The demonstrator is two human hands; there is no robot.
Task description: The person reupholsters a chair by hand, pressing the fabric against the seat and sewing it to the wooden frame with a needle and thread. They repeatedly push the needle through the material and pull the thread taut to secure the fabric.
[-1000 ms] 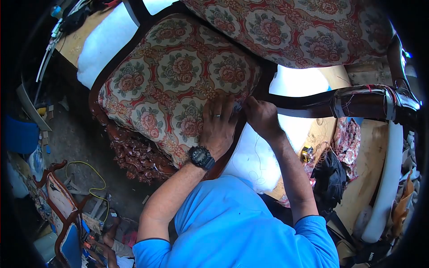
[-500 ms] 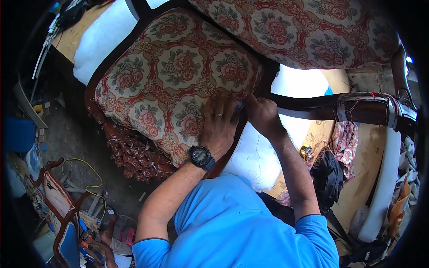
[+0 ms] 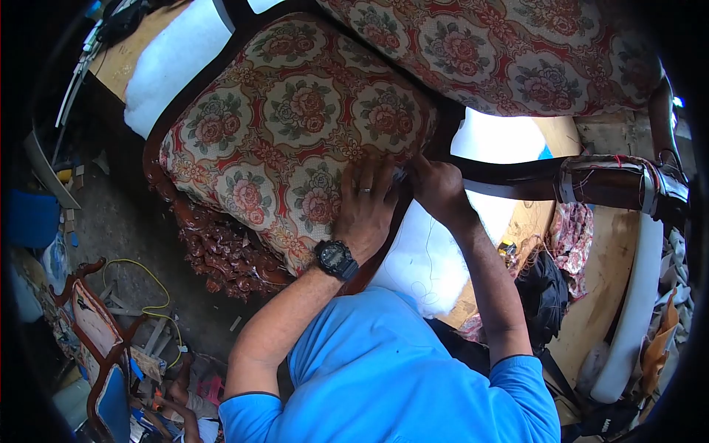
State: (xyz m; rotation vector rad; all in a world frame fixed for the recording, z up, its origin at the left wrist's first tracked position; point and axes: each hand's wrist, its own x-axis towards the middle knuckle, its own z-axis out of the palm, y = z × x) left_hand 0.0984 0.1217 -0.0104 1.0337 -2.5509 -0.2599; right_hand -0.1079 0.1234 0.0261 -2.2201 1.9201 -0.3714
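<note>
My left hand (image 3: 367, 199), with a ring and a black wristwatch (image 3: 336, 260), lies flat with fingers stretched on the floral upholstered seat (image 3: 303, 111) of a dark wooden chair. Beside its fingertips, at the seat's right edge, my right hand (image 3: 441, 190) is closed in a pinch. A small pale bit shows between the two hands, too small to make out. Whatever the right fingers hold is hidden. Below that hand, a thin dark thread (image 3: 430, 255) trails in loops over white padding (image 3: 413, 277).
Carved wood (image 3: 225, 255) runs along the seat's front. The floral backrest (image 3: 502, 55) rises at the top. A wooden armrest (image 3: 517, 176) extends right, above a black bag (image 3: 543, 295) and fabric scraps (image 3: 570, 247). At lower left are another chair frame (image 3: 103, 354), a yellow cord (image 3: 151, 284) and a person (image 3: 185, 402).
The view shifts slightly. My left hand stays flat on the seat and my right hand stays pinched at its edge. The person at lower left has moved an arm.
</note>
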